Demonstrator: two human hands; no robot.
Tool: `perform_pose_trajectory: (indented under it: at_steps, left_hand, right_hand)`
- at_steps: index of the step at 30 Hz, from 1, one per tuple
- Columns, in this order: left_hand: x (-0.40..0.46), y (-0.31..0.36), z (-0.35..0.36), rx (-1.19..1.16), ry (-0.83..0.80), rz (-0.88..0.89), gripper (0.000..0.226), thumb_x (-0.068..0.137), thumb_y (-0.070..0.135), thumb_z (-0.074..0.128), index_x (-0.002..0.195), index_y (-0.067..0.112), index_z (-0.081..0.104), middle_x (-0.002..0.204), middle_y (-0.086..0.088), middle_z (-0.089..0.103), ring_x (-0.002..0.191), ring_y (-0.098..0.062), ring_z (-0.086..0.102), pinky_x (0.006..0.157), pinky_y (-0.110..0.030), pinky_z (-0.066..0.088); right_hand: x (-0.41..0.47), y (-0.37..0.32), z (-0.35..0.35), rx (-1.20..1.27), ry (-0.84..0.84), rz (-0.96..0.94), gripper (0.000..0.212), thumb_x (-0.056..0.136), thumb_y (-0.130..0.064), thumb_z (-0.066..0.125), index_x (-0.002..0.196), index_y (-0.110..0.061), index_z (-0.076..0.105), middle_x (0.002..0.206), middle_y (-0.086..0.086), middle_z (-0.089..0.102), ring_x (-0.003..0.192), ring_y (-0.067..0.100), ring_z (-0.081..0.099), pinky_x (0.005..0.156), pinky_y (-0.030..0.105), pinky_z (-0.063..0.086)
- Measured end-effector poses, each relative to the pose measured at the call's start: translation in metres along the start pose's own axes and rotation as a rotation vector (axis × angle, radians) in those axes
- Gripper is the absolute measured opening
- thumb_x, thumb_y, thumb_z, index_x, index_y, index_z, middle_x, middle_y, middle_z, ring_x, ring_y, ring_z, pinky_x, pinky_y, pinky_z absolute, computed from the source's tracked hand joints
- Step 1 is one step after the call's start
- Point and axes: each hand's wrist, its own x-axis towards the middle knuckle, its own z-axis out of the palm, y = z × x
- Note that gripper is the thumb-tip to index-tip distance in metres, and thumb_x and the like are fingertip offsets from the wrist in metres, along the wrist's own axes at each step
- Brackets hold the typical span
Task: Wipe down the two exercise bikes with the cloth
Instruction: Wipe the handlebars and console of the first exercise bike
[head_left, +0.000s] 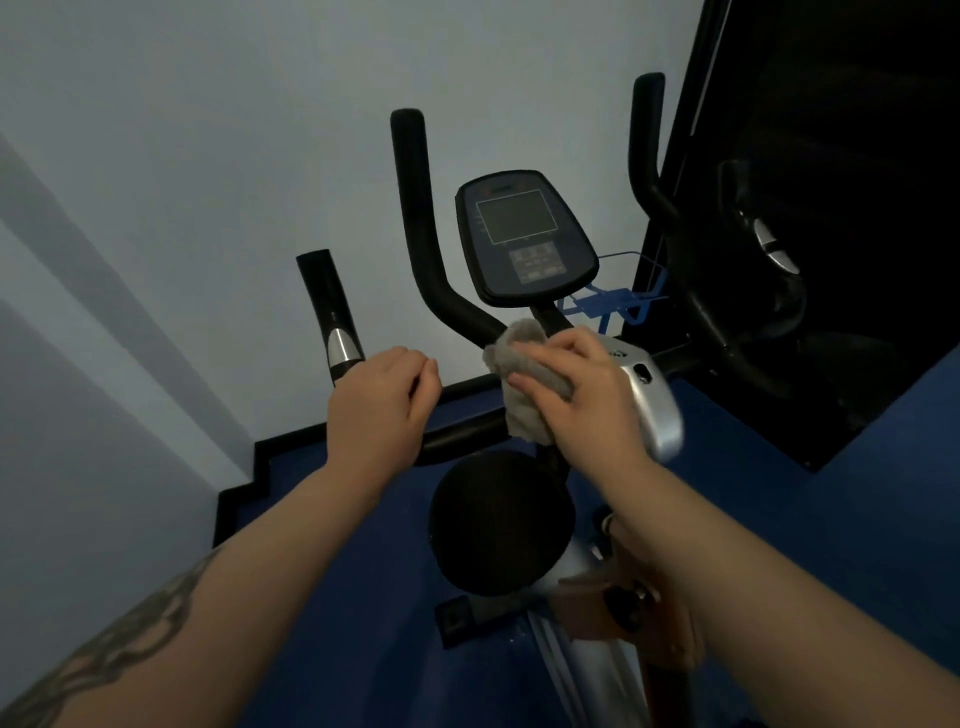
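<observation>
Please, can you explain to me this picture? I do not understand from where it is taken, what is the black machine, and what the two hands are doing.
The picture comes from a camera worn on a person's head, looking forward and down, so you see their own arms. The machine is an exercise bike with black handlebars and a display console. The right hand holds a grey cloth pressed against the handlebar near the middle post, wiping it. The left hand grips the handlebar's left side. Behind the console hangs a blue bottle holder. The floor is blue.
</observation>
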Motion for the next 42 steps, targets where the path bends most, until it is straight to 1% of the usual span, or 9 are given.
perform_pose_trajectory:
  at_steps: [6, 11, 15, 18, 24, 29, 32, 35, 42]
  left_hand:
    - [-0.003, -0.005, 0.003, -0.088, 0.144, 0.048, 0.035, 0.096, 0.017, 0.039, 0.068, 0.006, 0.059, 0.066, -0.004, 0.055, 0.062, -0.019, 0.049, 0.06, -0.032, 0.037]
    - [-0.004, -0.009, 0.001, -0.178, 0.253, -0.091, 0.034, 0.097, 0.015, 0.035, 0.076, 0.011, 0.062, 0.076, 0.001, 0.059, 0.076, -0.015, 0.051, 0.083, -0.023, 0.027]
    - [-0.007, -0.011, 0.005, -0.308, 0.297, -0.129, 0.034, 0.1, 0.014, 0.035, 0.082, 0.011, 0.064, 0.095, 0.0, 0.063, 0.097, -0.013, 0.056, 0.11, -0.037, 0.028]
    - [-0.006, -0.008, 0.004, -0.38, 0.301, -0.212, 0.033, 0.101, 0.018, 0.034, 0.088, 0.012, 0.064, 0.114, -0.001, 0.058, 0.113, -0.014, 0.051, 0.107, -0.034, 0.033]
    - [-0.006, -0.01, 0.004, -0.45, 0.28, -0.237, 0.033, 0.102, 0.021, 0.032, 0.097, 0.011, 0.063, 0.128, 0.0, 0.053, 0.126, -0.015, 0.045, 0.107, -0.036, 0.035]
    - [-0.006, -0.011, 0.001, -0.469, 0.228, -0.255, 0.029, 0.102, 0.014, 0.034, 0.101, 0.01, 0.063, 0.131, 0.008, 0.047, 0.132, -0.014, 0.04, 0.113, -0.031, 0.029]
    - [-0.008, -0.013, 0.002, -0.467, 0.221, -0.234, 0.029, 0.101, 0.012, 0.033, 0.102, 0.009, 0.062, 0.13, 0.006, 0.049, 0.133, -0.011, 0.038, 0.112, -0.025, 0.028]
    - [-0.007, -0.013, 0.001, -0.464, 0.244, -0.247, 0.029, 0.101, 0.01, 0.034, 0.102, 0.009, 0.063, 0.128, 0.003, 0.052, 0.131, -0.003, 0.038, 0.109, -0.014, 0.023]
    - [-0.008, -0.017, -0.021, -0.64, 0.036, -0.326, 0.031, 0.103, 0.008, 0.037, 0.109, 0.012, 0.067, 0.133, 0.006, 0.054, 0.136, 0.002, 0.033, 0.109, -0.011, 0.023]
  right_hand:
    - [-0.001, 0.004, -0.012, -0.194, -0.152, -0.212, 0.027, 0.086, -0.024, 0.071, 0.112, -0.021, 0.071, 0.101, -0.011, 0.055, 0.093, -0.007, 0.05, 0.082, 0.005, 0.035]
    - [0.028, -0.025, 0.005, -0.575, -0.492, -0.383, 0.033, 0.089, -0.043, 0.062, 0.119, -0.029, 0.065, 0.102, -0.007, 0.064, 0.095, 0.013, 0.058, 0.082, 0.035, 0.046]
    - [0.034, -0.017, -0.016, -0.704, -0.576, -0.557, 0.033, 0.086, -0.059, 0.052, 0.103, -0.037, 0.069, 0.086, -0.02, 0.063, 0.093, 0.008, 0.051, 0.099, 0.032, 0.028]
    - [0.038, -0.019, -0.007, -0.695, -0.581, -0.632, 0.035, 0.085, -0.057, 0.054, 0.102, -0.034, 0.074, 0.086, -0.017, 0.067, 0.105, 0.011, 0.052, 0.112, 0.033, 0.015]
    - [0.051, -0.03, 0.025, -0.519, -0.933, -0.388, 0.041, 0.09, -0.056, 0.054, 0.114, -0.025, 0.068, 0.108, -0.008, 0.064, 0.098, 0.009, 0.056, 0.087, 0.036, 0.045]
    - [0.063, -0.027, 0.017, -0.595, -1.129, -0.412, 0.034, 0.095, -0.048, 0.051, 0.125, -0.032, 0.055, 0.091, -0.01, 0.064, 0.077, 0.003, 0.054, 0.077, 0.029, 0.045]
    - [0.065, -0.036, 0.04, -0.621, -1.176, -0.405, 0.037, 0.096, -0.051, 0.048, 0.109, -0.019, 0.059, 0.074, -0.012, 0.054, 0.068, 0.005, 0.05, 0.074, 0.034, 0.047]
    - [0.061, -0.036, 0.048, -0.498, -1.212, -0.337, 0.038, 0.097, -0.051, 0.046, 0.102, -0.015, 0.057, 0.078, -0.003, 0.058, 0.072, 0.01, 0.055, 0.075, 0.036, 0.048]
    - [0.073, -0.041, 0.042, -0.906, -1.304, -0.698, 0.028, 0.101, -0.048, 0.042, 0.12, -0.031, 0.054, 0.076, -0.011, 0.036, 0.069, 0.011, 0.041, 0.062, 0.033, 0.035]
